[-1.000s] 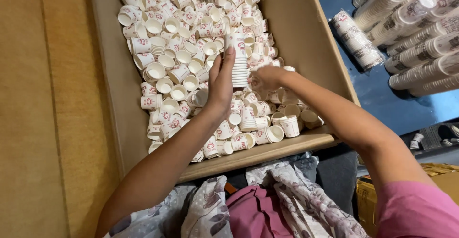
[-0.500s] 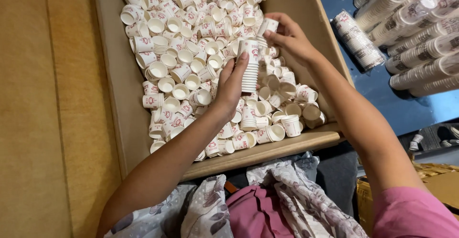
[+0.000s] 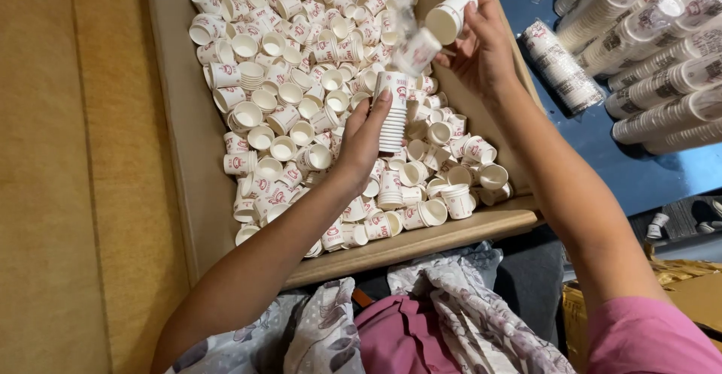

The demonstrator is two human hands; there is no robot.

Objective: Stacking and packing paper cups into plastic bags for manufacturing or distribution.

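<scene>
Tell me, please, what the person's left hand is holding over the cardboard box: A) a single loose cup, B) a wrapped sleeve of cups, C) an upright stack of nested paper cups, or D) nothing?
C: the left hand grips an upright stack of nested paper cups above the loose cups in the cardboard box, while the right hand holds single cups.

Loose cups (image 3: 301,111): thin white paper with a matt outside and red print, the inner walls faintly smoother. Nested stack of cups (image 3: 392,115), held by the left hand (image 3: 365,137): the same matt paper, its rolled rims forming fine ridges. Box (image 3: 177,163): plain brown cardboard, dull and slightly fibrous. Sleeved cup stacks (image 3: 654,51), far right: wrapped in clear, glossy plastic film. Floral fabric (image 3: 466,321), near edge: soft, matt printed cloth.
</scene>
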